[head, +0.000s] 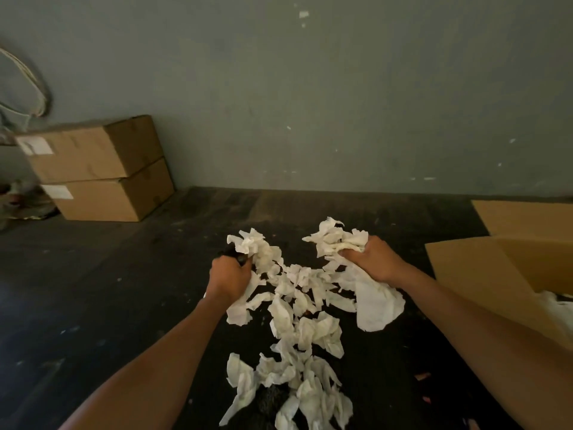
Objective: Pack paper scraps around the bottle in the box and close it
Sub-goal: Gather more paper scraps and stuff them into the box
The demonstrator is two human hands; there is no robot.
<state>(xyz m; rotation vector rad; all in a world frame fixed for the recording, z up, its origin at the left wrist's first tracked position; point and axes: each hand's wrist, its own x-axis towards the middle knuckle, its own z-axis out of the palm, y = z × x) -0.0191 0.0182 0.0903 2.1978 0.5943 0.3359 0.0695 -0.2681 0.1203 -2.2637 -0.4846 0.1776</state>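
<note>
White crumpled paper scraps [305,333] lie in a loose heap on the dark floor in front of me. My left hand [229,276] is closed on a bunch of scraps [255,248] at the heap's far left. My right hand [373,259] grips another bunch [336,237], and a larger sheet [376,302] hangs below it. At the right edge stands the open cardboard box [483,274] with its flaps up; some white paper [558,308] shows inside it. The bottle is not visible.
Two shut cardboard boxes [99,172] are stacked against the grey wall at the back left, with cables [28,85] hanging above them. The dark floor [108,290] stretches to the left of the heap.
</note>
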